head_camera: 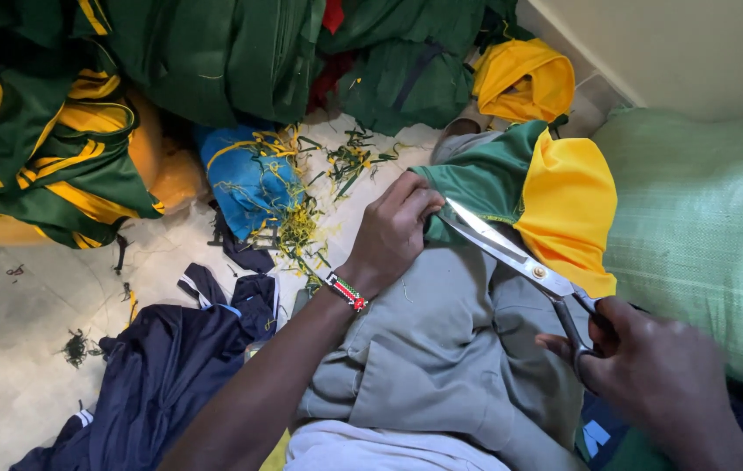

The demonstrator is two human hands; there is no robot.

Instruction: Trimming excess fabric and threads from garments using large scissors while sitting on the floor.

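Note:
My left hand (396,228) pinches the edge of a green and yellow garment (554,196) that lies over my knee. A beaded band sits on that wrist. My right hand (655,371) grips the handles of large steel scissors (511,251). The blades are parted and point left, their tips at the green edge right beside my left fingers. My grey trousers (441,349) fill the lower middle of the view.
A big pale green woven sack (703,227) stands at the right. Piles of green and yellow garments (57,148) lie at the top and left. A blue cloth with thread scraps (253,179) and a dark navy garment (162,375) lie on the tiled floor (13,349).

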